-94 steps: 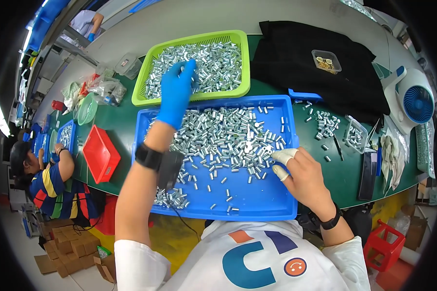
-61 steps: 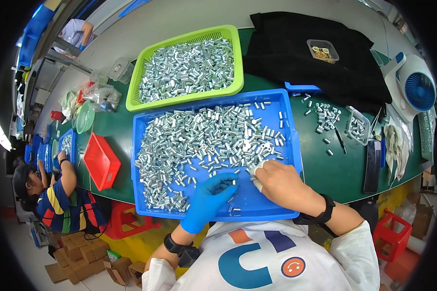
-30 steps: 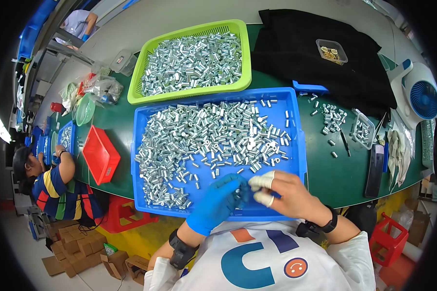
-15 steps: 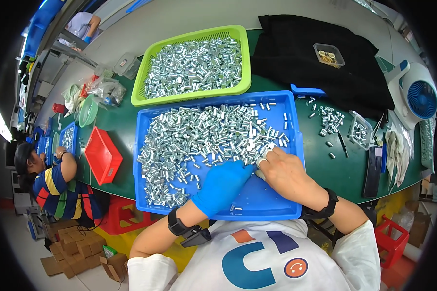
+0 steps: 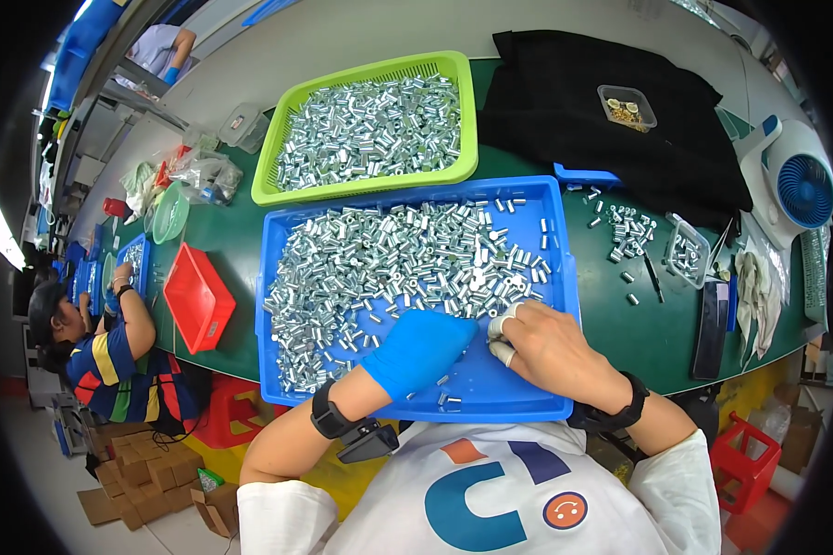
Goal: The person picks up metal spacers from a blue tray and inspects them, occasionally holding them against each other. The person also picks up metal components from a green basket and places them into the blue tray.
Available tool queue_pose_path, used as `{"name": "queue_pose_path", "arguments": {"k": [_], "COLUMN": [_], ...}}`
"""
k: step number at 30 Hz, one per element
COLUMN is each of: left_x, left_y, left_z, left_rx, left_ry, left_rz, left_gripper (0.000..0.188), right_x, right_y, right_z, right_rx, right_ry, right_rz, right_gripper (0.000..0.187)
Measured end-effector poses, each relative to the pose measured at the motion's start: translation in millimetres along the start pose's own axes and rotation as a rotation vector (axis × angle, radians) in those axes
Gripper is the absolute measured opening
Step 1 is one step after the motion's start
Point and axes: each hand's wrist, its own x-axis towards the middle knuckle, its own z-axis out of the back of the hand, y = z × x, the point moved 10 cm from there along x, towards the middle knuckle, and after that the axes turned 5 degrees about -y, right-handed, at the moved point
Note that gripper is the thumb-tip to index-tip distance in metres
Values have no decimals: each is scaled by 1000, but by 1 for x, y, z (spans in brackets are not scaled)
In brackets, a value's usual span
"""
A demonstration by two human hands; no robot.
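A blue tray [image 5: 565, 277] in front of me holds a thick layer of small silvery metal sleeves [image 5: 379, 250]. Above the tray's near half is my left hand [image 5: 424, 350], in a blue glove, its fingers curled inward; whatever lies inside them is hidden. My right hand [image 5: 553, 350] is bare except for pale finger cots on the thumb and index finger. These two fingertips stand apart, just right of the left hand, with nothing visible between them. A few loose sleeves [image 5: 448, 400] lie on the tray floor near my left hand.
Behind stands a green basket [image 5: 472, 120] full of similar sleeves. On the left are a red bin [image 5: 199, 296] and a co-worker [image 5: 111, 342]. To the right lie loose sleeves [image 5: 629, 231], a clear box [image 5: 690, 250], a phone [image 5: 710, 328], a black cloth [image 5: 565, 92] and a fan [image 5: 796, 180].
My right hand has drawn back toward me and slightly right, away from the pile; its fingertips have parted. The left hand has shifted slightly. The co-worker's arm has risen.
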Motion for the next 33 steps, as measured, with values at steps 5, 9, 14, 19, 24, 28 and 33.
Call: {"name": "queue_pose_path", "arguments": {"k": [5,9,14,19,24,28,33], "left_x": [-14,-24,-54,-71,-73,-71,-79], "left_y": [9,14,23,14,10,14,35], "left_z": [-2,-6,8,1,-1,-14,-27], "left_rx": [-79,-126,-933,-1168,-1231,-1376,-1990], "left_ry": [-7,-99,-359,-413,-448,-448,-410], "left_rz": [68,135,453,535,471,521,611], "left_gripper": [15,16,17,16,17,13,4], "right_x": [-14,-15,-13,-15,-15,-9,21], "right_y": [2,13,15,23,27,32,45], "right_z": [-7,-9,-3,3,4,3,11], "right_rx": [220,303,467,694,689,611,397], "right_ry": [47,22,-67,-169,-171,-151,-95], "right_rz": [-88,-57,-102,-97,-94,-84,170], "right_gripper": [13,14,16,19,19,19,18]}}
